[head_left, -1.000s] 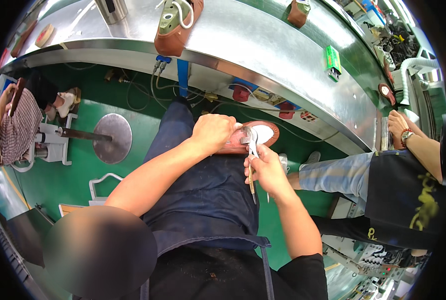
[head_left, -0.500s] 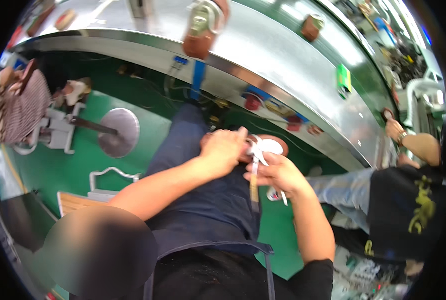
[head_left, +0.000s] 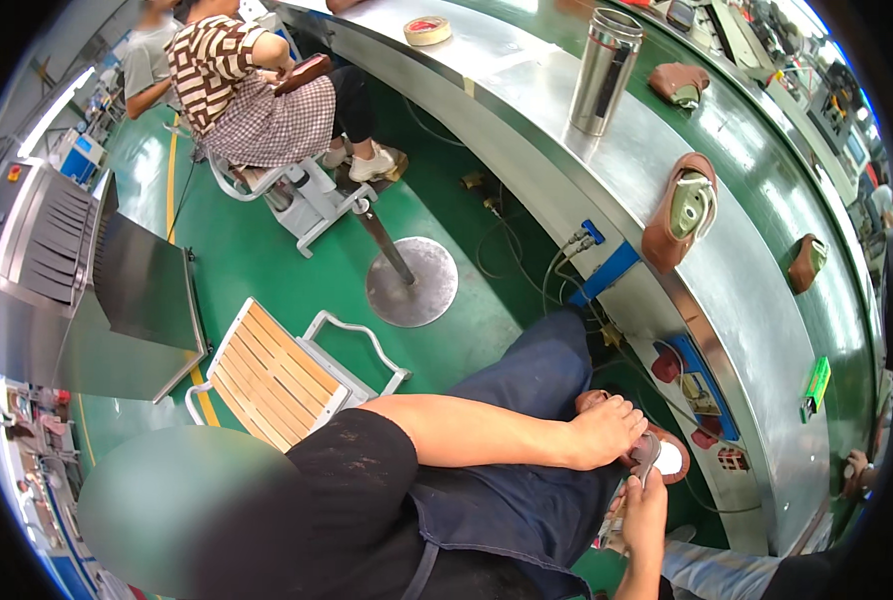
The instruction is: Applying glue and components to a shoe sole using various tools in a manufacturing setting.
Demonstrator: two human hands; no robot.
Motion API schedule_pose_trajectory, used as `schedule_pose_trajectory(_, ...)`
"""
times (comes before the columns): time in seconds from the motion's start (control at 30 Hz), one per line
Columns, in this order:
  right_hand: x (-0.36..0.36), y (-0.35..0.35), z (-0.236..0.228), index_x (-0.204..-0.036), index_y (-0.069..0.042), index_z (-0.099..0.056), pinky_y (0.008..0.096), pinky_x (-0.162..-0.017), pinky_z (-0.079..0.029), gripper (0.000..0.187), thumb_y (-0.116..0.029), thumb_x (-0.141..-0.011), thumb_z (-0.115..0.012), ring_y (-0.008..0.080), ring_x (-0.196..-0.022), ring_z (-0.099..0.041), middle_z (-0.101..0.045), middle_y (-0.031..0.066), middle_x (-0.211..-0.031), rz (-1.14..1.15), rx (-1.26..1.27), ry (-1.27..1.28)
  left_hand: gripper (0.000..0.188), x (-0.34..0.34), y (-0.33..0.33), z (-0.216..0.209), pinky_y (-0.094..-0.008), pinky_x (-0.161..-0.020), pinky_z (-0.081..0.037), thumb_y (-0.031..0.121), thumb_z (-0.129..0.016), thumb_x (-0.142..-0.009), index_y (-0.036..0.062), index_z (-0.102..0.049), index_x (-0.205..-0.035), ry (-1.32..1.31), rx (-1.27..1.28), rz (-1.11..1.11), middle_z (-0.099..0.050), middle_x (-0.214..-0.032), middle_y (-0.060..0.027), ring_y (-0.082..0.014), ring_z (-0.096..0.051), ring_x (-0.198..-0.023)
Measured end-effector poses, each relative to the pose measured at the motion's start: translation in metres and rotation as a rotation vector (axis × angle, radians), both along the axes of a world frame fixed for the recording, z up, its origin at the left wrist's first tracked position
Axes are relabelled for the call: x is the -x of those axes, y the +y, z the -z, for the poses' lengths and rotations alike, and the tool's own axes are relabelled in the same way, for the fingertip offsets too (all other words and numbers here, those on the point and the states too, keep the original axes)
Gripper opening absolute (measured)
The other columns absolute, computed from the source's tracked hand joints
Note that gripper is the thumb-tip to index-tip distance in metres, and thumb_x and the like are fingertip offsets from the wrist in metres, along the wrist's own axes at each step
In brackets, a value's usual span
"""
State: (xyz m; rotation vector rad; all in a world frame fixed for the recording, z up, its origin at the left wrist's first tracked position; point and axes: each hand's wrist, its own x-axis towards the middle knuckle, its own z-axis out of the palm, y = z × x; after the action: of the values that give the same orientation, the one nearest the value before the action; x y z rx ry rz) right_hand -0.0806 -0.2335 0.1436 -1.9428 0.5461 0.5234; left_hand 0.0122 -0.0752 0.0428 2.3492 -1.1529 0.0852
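A brown shoe (head_left: 675, 462) with a white patch on its insole rests over my lap, at the lower right. My left hand (head_left: 607, 432) lies across it with fingers curled over its upper, gripping it. Close below, my right hand (head_left: 647, 510) has its fingertips pinched together at the shoe's opening. A greyish strip (head_left: 647, 452) shows just above those fingertips; whether it is part of the shoe or a separate piece I cannot tell. The rest of what the right hand holds is hidden.
Along the metal bench (head_left: 537, 95) stand a steel tumbler (head_left: 605, 75), a brown shoe (head_left: 682, 212) and a tape roll (head_left: 427, 31). Farther over lie more shoes (head_left: 679, 85) and a green box (head_left: 817, 388). A slatted chair (head_left: 272, 375) and a seated person (head_left: 257, 90) are at left.
The view has swung to the left, bringing the chair and seated person further in. Both hands stay at the shoe. The thin pale tool and white strip by my right hand no longer show clearly.
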Motion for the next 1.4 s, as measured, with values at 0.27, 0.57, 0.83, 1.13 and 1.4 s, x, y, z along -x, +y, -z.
schedule_pose_trajectory(0.27, -0.013, -0.033, -0.049, -0.144, 0.0, -0.049, 0.0384, -0.06, -0.055, 0.05, 0.007, -0.095, -0.053, 0.0249, -0.065, -0.072, -0.073, 0.0204, -0.094, -0.353, 0.316, -0.063, 0.055, 0.008, 0.003, 0.001, -0.0535, -0.105, -0.043, 0.022, -0.064, -0.087, -0.0109, -0.065, -0.131, -0.255, 0.027, 0.025, -0.061, -0.137, -0.0294, -0.0428, -0.059, -0.119)
schedule_pose_trajectory(0.57, -0.02, -0.013, -0.009, -0.166, -0.015, -0.029, 0.0581, -0.099, -0.052, 0.077, 0.007, -0.096, -0.054, 0.0538, -0.118, -0.063, -0.065, 0.0383, -0.124, -0.404, 0.454, -0.354, 0.05, -0.001, 0.016, 0.002, -0.0516, -0.108, -0.047, 0.015, -0.061, -0.086, -0.0121, -0.06, -0.128, -0.197, 0.197, 0.071, -0.064, -0.124, -0.0269, -0.0421, -0.062, -0.12)
schedule_pose_trajectory(0.83, -0.006, -0.028, 0.008, -0.169, -0.02, -0.028, 0.0363, -0.067, -0.054, 0.083, 0.011, -0.096, -0.053, 0.0219, -0.068, -0.06, -0.063, 0.0149, -0.087, -0.259, 0.536, -0.449, 0.05, 0.002, 0.014, 0.002, -0.0486, -0.11, -0.049, 0.016, -0.071, -0.084, -0.0078, -0.066, -0.128, -0.286, 0.141, 0.124, -0.067, -0.127, -0.023, -0.0383, -0.065, -0.12)
schedule_pose_trajectory(1.13, -0.011, -0.01, 0.008, -0.168, -0.016, -0.029, 0.0545, -0.084, -0.055, 0.081, 0.008, -0.093, -0.051, 0.0475, -0.091, -0.068, -0.066, 0.0284, -0.101, -0.346, 0.528, -0.364, 0.04, 0.001, 0.015, 0.007, -0.0459, -0.108, -0.052, 0.015, -0.065, -0.084, -0.0067, -0.071, -0.117, -0.304, 0.231, 0.101, -0.071, -0.116, -0.0201, -0.0344, -0.068, -0.116)
schedule_pose_trajectory(1.4, -0.017, 0.013, 0.017, -0.17, -0.016, -0.021, 0.0574, -0.078, -0.054, 0.085, 0.006, -0.094, -0.054, 0.0511, -0.088, -0.068, -0.067, 0.033, -0.103, -0.413, 0.609, -0.316, 0.033, -0.003, 0.021, 0.002, -0.0438, -0.101, -0.056, 0.011, -0.069, -0.084, -0.0035, -0.071, -0.114, -0.226, 0.287, 0.134, -0.071, -0.11, -0.0166, -0.032, -0.069, -0.109)
